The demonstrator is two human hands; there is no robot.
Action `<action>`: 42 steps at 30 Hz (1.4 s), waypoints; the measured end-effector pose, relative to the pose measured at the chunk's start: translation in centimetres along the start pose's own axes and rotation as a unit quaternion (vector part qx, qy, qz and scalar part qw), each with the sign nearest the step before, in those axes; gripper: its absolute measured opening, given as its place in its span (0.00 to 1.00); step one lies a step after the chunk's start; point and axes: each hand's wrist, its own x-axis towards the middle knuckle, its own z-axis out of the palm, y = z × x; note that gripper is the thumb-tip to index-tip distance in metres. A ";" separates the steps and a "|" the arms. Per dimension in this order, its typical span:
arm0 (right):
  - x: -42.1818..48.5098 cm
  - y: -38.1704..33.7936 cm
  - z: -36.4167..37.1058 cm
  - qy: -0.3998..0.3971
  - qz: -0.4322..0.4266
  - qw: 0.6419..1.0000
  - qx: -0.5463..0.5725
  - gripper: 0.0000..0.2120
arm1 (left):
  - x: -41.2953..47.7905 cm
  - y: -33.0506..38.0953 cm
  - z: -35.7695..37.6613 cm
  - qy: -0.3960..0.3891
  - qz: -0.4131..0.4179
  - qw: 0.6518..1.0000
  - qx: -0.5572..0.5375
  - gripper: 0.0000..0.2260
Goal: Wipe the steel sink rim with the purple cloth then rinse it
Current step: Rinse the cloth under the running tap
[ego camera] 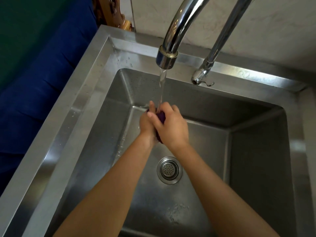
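The purple cloth point(161, 117) is bunched small between both palms, directly under the tap's point(166, 59) stream, over the back-left of the sink point(95, 86) basin. The right hand point(171, 125) lies on top, curled tight round it; the left hand point(145, 123) presses from beneath, fingers closed. Cloth's long axis runs toward the wrists. The basin holds only running water and the drain strainer point(169, 170)

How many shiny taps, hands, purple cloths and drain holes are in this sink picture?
Taps: 2, the big tap running and the thin tap
Hands: 2, left hand, right hand
Purple cloth: 1
Drain: 1
Total: 6
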 end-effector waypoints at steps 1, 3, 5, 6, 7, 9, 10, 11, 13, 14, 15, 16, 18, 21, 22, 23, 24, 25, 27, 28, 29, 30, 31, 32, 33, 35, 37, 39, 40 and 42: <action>0.5 0.1 0.4 0.017 0.014 1.000 -0.016 0.15 | 0.0 -0.4 -0.1 -0.017 -0.037 0.999 -0.032 0.18; 2.0 0.9 1.1 0.014 0.067 0.997 -0.034 0.17 | -0.1 -1.1 -0.3 -0.020 -0.078 0.994 -0.069 0.18; 3.4 2.1 1.8 -0.021 0.125 0.991 -0.033 0.20 | 0.0 -2.0 -0.6 0.025 -0.073 0.997 0.008 0.18; 3.9 2.8 2.2 -0.035 0.148 0.988 -0.027 0.21 | -0.1 -2.4 -0.8 0.050 -0.057 0.994 0.076 0.18; 4.3 3.5 2.4 -0.043 0.166 0.985 -0.024 0.22 | 0.0 -2.8 -1.0 0.069 -0.038 0.989 0.129 0.18; 4.7 4.8 2.4 -0.055 0.175 0.982 -0.034 0.23 | 0.3 -3.4 -1.5 0.085 -0.013 0.982 0.168 0.16; 4.7 5.4 2.3 -0.060 0.173 0.983 -0.035 0.23 | 0.5 -3.5 -1.8 0.083 -0.007 0.983 0.163 0.14; 4.7 6.1 2.3 -0.066 0.166 0.984 -0.022 0.23 | 0.8 -3.5 -2.2 0.077 -0.003 0.986 0.145 0.14; 4.4 7.0 2.7 -0.081 0.146 0.985 0.037 0.19 | 1.5 -3.1 -2.9 0.064 -0.017 0.993 0.096 0.13; 4.1 7.4 3.0 -0.090 0.138 0.984 0.075 0.18 | 2.0 -3.0 -3.3 0.061 -0.029 0.995 0.073 0.14; 3.9 7.7 3.4 -0.102 0.131 0.979 0.114 0.17 | 2.4 -3.0 -3.7 0.059 -0.044 0.996 0.047 0.15; 3.6 8.0 3.8 -0.118 0.130 0.972 0.155 0.17 | 2.8 -3.0 -4.0 0.061 -0.064 0.996 0.021 0.15; 3.5 8.4 4.5 -0.153 0.147 0.948 0.236 0.18 | 3.4 -3.0 -4.5 0.062 -0.099 0.993 -0.022 0.15; 4.0 9.2 5.7 -0.162 0.213 0.914 0.304 0.15 | 4.2 -3.4 -5.6 0.054 -0.114 0.991 -0.055 0.12; 4.3 9.7 6.2 -0.155 0.236 0.904 0.321 0.13 | 4.5 -3.7 -6.0 0.054 -0.114 0.991 -0.050 0.13; 4.5 10.1 6.6 -0.149 0.258 0.892 0.340 0.13 | 4.8 -3.8 -6.4 0.051 -0.111 0.992 -0.038 0.15; 4.7 10.4 6.9 -0.148 0.275 0.881 0.356 0.13 | 5.1 -4.0 -6.8 0.048 -0.103 0.993 -0.024 0.17; 4.8 10.7 7.2 -0.148 0.285 0.874 0.364 0.13 | 5.4 -4.2 -7.1 0.044 -0.097 0.994 -0.016 0.18; 5.0 11.3 7.8 -0.148 0.289 0.872 0.368 0.13 | 6.1 -4.6 -7.8 0.035 -0.083 0.996 -0.022 0.19; 4.9 11.4 8.0 -0.147 0.288 0.872 0.368 0.12 | 6.5 -4.8 -8.1 0.033 -0.082 0.996 -0.033 0.19; 4.8 11.4 8.2 -0.147 0.288 0.871 0.370 0.12 | 6.8 -5.1 -8.3 0.031 -0.082 0.995 -0.043 0.19; 4.6 11.5 8.4 -0.147 0.287 0.872 0.370 0.12 | 7.1 -5.3 -8.6 0.027 -0.084 0.995 -0.049 0.19; 4.4 11.8 8.9 -0.145 0.285 0.873 0.367 0.12 | 7.3 -5.6 -8.7 0.024 -0.086 0.995 -0.046 0.19; 4.2 12.0 9.2 -0.142 0.278 0.880 0.358 0.12 | 7.5 -6.0 -8.6 0.025 -0.089 0.995 -0.029 0.19; 3.9 12.2 9.7 -0.133 0.260 0.895 0.337 0.11 | 7.7 -6.3 -8.4 0.026 -0.091 0.996 -0.003 0.20; 3.2 12.3 10.7 -0.097 0.172 0.943 0.267 0.08 | 8.2 -6.9 -8.0 0.033 -0.093 0.994 0.046 0.20; 2.5 11.5 11.4 -0.078 0.068 0.979 0.176 0.07 | 8.7 -7.3 -7.6 0.030 -0.104 0.992 0.057 0.15; 2.5 10.3 11.8 -0.073 0.035 0.996 0.047 0.14 | 8.7 -7.6 -7.0 0.023 -0.123 0.991 0.047 0.16; 3.0 9.7 11.7 -0.063 0.044 0.997 -0.022 0.18 | 8.7 -7.9 -6.8 0.027 -0.132 0.989 0.058 0.19; 4.6 9.7 11.6 -0.038 0.080 0.991 -0.100 0.23 | 8.3 -8.4 -6.4 0.026 -0.150 0.984 0.095 0.24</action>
